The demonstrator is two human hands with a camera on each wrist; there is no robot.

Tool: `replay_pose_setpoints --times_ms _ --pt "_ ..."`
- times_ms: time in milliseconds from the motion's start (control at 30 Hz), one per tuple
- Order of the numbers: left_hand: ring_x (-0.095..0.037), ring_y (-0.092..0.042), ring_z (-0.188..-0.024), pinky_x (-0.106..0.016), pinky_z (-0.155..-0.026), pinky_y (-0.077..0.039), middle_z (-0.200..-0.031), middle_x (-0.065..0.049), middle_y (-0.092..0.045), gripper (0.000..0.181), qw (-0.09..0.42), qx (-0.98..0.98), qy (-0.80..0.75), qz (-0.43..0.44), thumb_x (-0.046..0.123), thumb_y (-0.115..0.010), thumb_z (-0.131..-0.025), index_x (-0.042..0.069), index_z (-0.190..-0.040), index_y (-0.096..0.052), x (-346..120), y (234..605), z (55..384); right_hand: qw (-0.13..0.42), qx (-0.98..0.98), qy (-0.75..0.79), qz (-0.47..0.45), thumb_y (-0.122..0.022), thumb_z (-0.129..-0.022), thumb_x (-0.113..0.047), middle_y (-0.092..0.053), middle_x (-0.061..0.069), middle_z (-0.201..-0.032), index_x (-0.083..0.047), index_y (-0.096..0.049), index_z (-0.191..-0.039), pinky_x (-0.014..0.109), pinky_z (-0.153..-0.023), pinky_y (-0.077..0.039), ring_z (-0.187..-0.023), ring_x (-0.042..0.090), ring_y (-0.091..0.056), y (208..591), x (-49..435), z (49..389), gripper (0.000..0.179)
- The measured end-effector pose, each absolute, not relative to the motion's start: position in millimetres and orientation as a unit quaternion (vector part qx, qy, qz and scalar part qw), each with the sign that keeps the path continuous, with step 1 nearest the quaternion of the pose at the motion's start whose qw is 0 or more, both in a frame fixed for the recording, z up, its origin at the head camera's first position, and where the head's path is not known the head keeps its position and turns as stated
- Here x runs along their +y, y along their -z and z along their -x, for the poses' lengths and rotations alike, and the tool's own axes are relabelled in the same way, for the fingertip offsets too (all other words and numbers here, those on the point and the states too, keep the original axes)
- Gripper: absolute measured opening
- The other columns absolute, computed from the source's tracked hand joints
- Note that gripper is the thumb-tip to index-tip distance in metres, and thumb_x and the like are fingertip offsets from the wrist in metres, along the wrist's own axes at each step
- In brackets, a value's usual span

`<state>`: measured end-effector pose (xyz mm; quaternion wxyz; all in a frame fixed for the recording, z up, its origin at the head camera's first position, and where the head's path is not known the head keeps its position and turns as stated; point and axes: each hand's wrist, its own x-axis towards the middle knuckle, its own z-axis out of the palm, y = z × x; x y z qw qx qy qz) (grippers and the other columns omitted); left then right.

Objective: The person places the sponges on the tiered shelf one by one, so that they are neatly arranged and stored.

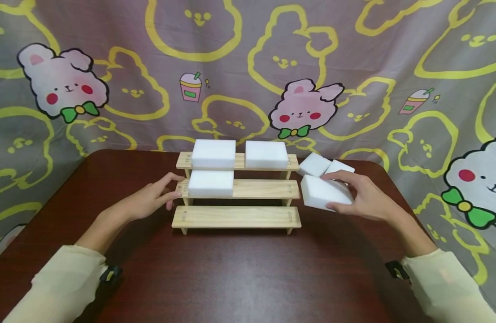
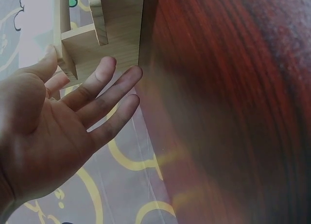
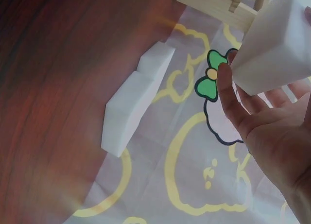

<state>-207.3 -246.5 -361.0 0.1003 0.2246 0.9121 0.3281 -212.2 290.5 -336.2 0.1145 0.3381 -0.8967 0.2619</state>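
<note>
A white, rectangular foam block (image 1: 324,193) is being pinched by the right hand (image 1: 365,196), right of a pale wooden three-tier rack (image 1: 256,189) being touched at its left end by the loosely spread left hand (image 1: 149,199), light, level support probably being called for.

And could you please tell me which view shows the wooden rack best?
The head view: it shows all three steps of the wooden rack, though white blocks cover parts. The left wrist view shows only part of one end, beside the left hand; the right wrist view shows just a piece at the picture's top.
</note>
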Motion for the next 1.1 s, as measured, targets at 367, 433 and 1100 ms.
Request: replay_pose_setpoints --times_ms 367,433,1100 --pt "-0.023 -0.062 -0.077 -0.037 -0.08 -0.043 -0.074 -0.005 -0.062 0.045 0.097 0.909 -0.336 -0.226 0.025 -0.051 -0.111 0.003 -0.147 -0.037 -246 361 208 0.116 -0.886 -0.275 -0.355 -0.096 -0.07 -0.015 -0.07 -0.002 -0.117 -0.014 -0.069 -0.128 0.029 -0.076 -0.052 -0.096 0.012 -0.055 333 278 212 0.064" --pt "-0.023 -0.062 -0.077 -0.038 -0.081 -0.043 -0.073 -0.005 -0.063 0.044 0.097 0.909 -0.336 -0.226 0.024 -0.051 -0.111 0.003 -0.147 -0.036 -246 361 208 0.11 -0.882 -0.288 -0.355 -0.095 -0.071 -0.014 -0.069 -0.002 -0.118 -0.014 -0.068 -0.13 0.029 -0.077 -0.051 -0.098 0.012 -0.055 334 274 213 0.065" --pt "-0.024 -0.062 -0.074 -0.038 -0.08 -0.044 -0.072 -0.004 -0.061 0.044 0.1 0.909 -0.337 -0.224 0.024 -0.051 -0.111 0.004 -0.148 -0.036 -247 363 208 0.09 -0.861 -0.322 -0.384 -0.094 -0.072 -0.015 -0.067 0.005 -0.127 -0.012 -0.068 -0.132 0.026 -0.091 -0.04 -0.11 0.017 -0.055 339 242 216 0.066"
